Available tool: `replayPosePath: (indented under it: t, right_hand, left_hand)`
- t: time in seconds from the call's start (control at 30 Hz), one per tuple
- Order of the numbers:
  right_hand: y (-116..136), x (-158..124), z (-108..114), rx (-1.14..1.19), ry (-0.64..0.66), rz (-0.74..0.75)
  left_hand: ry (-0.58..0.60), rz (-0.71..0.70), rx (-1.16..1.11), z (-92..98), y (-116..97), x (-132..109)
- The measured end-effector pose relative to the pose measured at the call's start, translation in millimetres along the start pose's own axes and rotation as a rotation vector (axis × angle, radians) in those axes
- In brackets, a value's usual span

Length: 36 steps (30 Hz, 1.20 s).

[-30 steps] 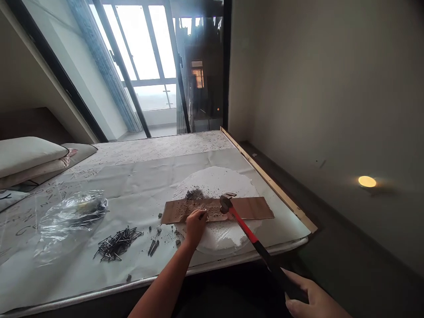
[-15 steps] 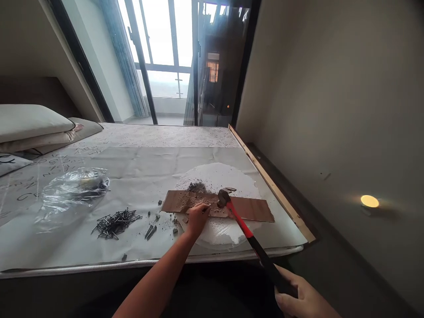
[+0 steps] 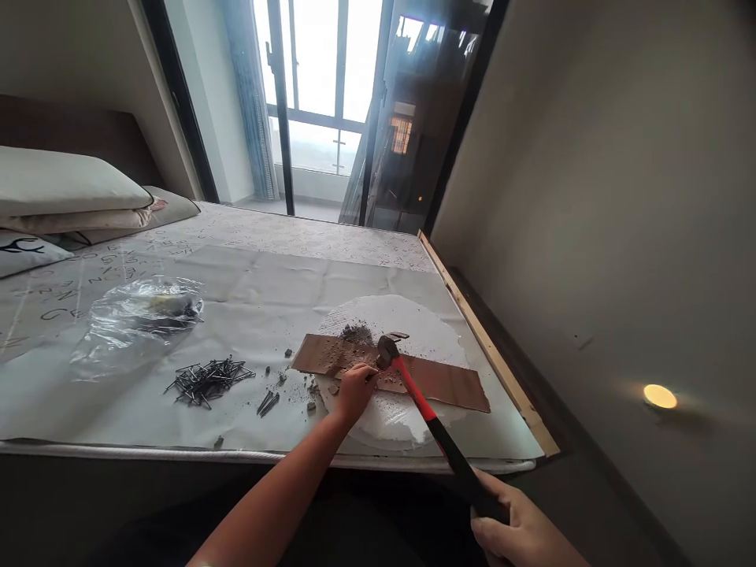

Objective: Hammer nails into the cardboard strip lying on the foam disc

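The head of the hammer (image 3: 416, 392) is now sitting nearer the fingertips of the left hand (image 3: 355, 392) than a second ago, reducing finger clearance. The right hand (image 3: 511, 516) is closing firmly around the handle; the left is curling over the brown board (image 3: 450, 382), its grip unclear. Grey rubble (image 3: 357, 334) is lying just beyond it; piled nails (image 3: 209, 381) are lying to its left.

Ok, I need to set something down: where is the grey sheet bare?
The grey sheet has bare patches behind the nail pile, between the plastic bag and white disc, and left of the pile, between bag and front edge. It is crowded from the loose nails through scattered crumbs to the brown board, where the left hand and hammer are.
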State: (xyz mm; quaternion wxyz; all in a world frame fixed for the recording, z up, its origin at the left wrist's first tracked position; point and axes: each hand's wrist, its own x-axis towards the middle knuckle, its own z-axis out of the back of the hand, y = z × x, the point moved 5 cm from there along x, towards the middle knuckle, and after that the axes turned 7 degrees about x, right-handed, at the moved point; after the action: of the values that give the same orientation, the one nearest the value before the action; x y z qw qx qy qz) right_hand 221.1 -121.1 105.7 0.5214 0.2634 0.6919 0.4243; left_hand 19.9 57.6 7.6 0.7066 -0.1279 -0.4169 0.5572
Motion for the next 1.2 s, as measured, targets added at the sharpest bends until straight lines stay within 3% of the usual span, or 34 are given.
replayPosePath:
  t: [0.17,0.33,0.53,0.73,0.93,1.1,1.2]
  right_hand:
    - [2,-4,4,-0.075,-0.093,-0.032]
    - [-12,9,2,-0.052,0.028,0.019]
    - [-13,6,13,-0.126,-0.096,0.023]
    - [-23,15,6,-0.063,-0.019,0.049]
    - [-20,8,13,-0.125,-0.151,0.063]
    - [-23,13,3,-0.109,-0.061,0.035]
    - [-23,10,5,-0.085,-0.088,0.037]
  left_hand:
    - [-0.009,0.014,-0.002,-0.5,2,-2]
    - [-0.007,0.011,-0.019,-1.8,3,-4]
    - [0.004,0.014,-0.018,-3.7,6,-4]
    - [-0.012,0.019,-0.029,-3.2,8,-5]
    - [0.006,0.034,-0.028,-3.8,9,-4]
    - [0.012,0.025,-0.025,-3.1,8,-4]
    - [0.016,0.015,-0.019,-3.2,8,-4]
